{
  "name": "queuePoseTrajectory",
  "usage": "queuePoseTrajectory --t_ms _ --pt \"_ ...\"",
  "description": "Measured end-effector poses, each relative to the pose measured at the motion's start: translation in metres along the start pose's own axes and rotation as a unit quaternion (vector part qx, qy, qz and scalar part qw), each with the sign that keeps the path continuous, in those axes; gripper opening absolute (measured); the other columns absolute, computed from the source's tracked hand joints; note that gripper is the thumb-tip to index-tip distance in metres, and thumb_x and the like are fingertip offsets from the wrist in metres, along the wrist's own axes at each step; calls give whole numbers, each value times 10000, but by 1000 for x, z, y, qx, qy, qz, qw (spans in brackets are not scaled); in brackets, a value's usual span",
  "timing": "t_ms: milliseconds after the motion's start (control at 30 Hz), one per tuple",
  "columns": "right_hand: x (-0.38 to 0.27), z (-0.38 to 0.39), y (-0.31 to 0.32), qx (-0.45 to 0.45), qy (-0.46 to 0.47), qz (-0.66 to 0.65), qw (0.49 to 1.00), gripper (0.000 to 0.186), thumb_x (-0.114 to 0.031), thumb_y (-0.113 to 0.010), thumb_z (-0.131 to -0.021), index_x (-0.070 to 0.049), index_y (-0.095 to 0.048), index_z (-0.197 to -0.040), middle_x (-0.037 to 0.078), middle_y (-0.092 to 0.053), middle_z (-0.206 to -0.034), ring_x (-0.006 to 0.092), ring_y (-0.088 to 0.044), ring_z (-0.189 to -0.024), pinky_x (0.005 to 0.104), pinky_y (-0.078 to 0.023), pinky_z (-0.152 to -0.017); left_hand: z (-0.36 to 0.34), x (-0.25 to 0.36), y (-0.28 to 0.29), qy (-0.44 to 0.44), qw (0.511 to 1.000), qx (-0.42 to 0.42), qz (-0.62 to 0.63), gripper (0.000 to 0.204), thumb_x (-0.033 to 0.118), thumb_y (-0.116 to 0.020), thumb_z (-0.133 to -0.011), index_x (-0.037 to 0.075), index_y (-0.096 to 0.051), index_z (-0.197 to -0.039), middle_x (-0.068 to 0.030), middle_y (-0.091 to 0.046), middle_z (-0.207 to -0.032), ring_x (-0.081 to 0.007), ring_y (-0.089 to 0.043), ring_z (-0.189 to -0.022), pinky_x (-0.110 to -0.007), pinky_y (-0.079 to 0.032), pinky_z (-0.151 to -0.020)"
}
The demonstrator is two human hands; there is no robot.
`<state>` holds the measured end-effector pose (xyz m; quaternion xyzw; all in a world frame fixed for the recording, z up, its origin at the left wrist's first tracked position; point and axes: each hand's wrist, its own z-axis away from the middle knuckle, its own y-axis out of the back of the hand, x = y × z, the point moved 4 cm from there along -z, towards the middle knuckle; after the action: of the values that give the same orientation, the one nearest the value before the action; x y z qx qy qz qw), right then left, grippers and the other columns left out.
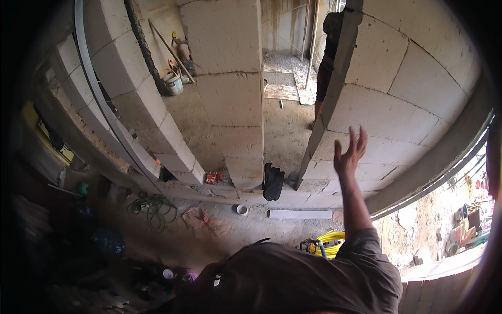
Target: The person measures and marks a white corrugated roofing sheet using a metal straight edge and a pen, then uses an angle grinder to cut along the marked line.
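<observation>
My right hand (349, 153) is raised in front of the pale block wall (392, 110), fingers apart and holding nothing; I cannot tell whether the fingertips touch the blocks. The forearm comes up from the lower right, out of a dark sleeve. Below and left of the hand, a black cloth or garment (273, 182) hangs at the foot of a block pillar (235, 99), with a small dark container (293, 180) beside it. Red packets (213, 178) lie on the low ledge to the left. My left hand is not in view; my dark-clothed body covers the bottom middle.
A person in dark clothing (329, 42) is partly hidden behind the right wall. A bucket (172, 85) stands beyond the pillars. A hose coil (329, 240), white pipe piece (241, 210), long white strip (300, 214) and tangled cords (151, 209) lie below. A bright, cluttered drop (408, 225) is at right.
</observation>
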<state>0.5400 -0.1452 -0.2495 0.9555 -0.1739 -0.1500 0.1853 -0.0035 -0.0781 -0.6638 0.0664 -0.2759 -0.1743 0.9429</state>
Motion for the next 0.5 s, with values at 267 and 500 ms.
queuePoseTrajectory --t_ms 267,500 --pt "-5 -138 -10 102 43 66 992 752 -410 -721 -891 -189 -393 -1531 220 -246 -1597 425 -219 -1478 605 -187 -1156 -2 1 -26 9 1000 13 20 362 301 -620 -861 62 -731 -1110 -146 -726 -1032 -277 -656 -870 -432 -507 -780" --pt "1 -151 -29 138 105 44 984 802 -475 -774 -833 -219 -432 -1512 261 -337 -1546 417 -352 -1420 562 -336 -1105 -13 13 -50 5 999 32 10 326 270 -657 -856 59 -747 -1088 -135 -734 -1040 -277 -669 -895 -438 -514 -803"
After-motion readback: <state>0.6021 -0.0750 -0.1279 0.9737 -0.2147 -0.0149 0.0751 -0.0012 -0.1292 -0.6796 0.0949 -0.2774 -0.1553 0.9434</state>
